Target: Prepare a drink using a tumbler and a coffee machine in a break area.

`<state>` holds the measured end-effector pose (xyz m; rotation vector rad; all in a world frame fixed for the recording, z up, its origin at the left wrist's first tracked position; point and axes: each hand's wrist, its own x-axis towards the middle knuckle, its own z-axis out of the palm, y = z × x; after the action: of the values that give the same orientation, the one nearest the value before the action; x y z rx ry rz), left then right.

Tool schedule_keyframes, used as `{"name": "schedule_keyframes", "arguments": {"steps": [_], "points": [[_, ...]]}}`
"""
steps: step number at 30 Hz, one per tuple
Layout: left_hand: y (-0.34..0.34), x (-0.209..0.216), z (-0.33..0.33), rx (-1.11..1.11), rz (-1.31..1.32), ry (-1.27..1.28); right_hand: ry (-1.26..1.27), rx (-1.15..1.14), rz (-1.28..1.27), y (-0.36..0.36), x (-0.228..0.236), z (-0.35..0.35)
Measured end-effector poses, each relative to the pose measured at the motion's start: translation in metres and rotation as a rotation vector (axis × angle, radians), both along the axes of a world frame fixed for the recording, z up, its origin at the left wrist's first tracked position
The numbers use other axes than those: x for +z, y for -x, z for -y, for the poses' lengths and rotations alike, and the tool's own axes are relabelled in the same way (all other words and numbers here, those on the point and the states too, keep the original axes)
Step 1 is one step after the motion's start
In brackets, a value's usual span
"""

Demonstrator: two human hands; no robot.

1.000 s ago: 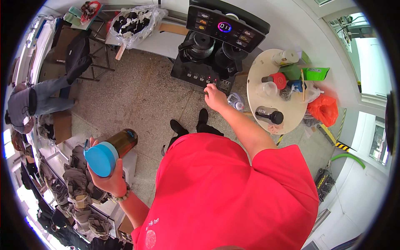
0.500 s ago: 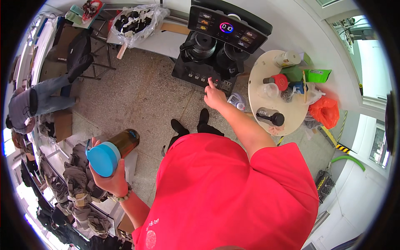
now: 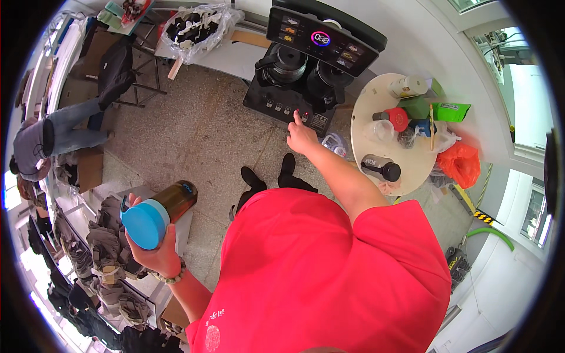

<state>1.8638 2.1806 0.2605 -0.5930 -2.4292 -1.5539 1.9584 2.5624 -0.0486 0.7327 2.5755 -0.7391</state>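
My left hand (image 3: 158, 254) is closed round a drinking bottle (image 3: 172, 205) with a wide light-blue lid and a see-through brownish body. The bottle is tilted, its blue lid towards me. Over the front panel of a black tea machine (image 3: 256, 101), my right hand (image 3: 302, 139) stretches out its index finger and holds nothing. That fingertip is at a row of small lit buttons and seems to touch one. A glass kettle (image 3: 285, 66) stands on the machine's left side, a dark pot (image 3: 326, 79) on its right. Behind them rises a display (image 3: 321, 39) with a glowing ring.
Right of the machine is a round table (image 3: 364, 106) bearing a black-lidded bottle (image 3: 388, 170), a red-lidded jar (image 3: 398, 117) and a white canister (image 3: 408, 86). A clear plastic jug (image 3: 334, 143) stands beside it. Another person (image 3: 41, 144) bends at the far left, near piled grey garments (image 3: 109, 247).
The digits on the machine's display have changed. Both hands stay almost where they were, and the view has shifted slightly.
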Motion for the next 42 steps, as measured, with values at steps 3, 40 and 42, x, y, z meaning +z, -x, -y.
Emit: {"name": "schedule_keyframes", "arguments": {"steps": [3,40,42], "points": [[-0.008,0.003,-0.003,0.015,-0.002,0.020,-0.013,0.004,-0.087,-0.001,0.001,0.000],[-0.369,-0.032,0.366,0.750,0.042,-0.129,0.194,0.362,0.147,-0.166,-0.067,0.278],[-0.412,-0.039,0.411,0.868,0.058,-0.122,0.122,0.643,0.278,-0.176,-0.073,0.319]]}}
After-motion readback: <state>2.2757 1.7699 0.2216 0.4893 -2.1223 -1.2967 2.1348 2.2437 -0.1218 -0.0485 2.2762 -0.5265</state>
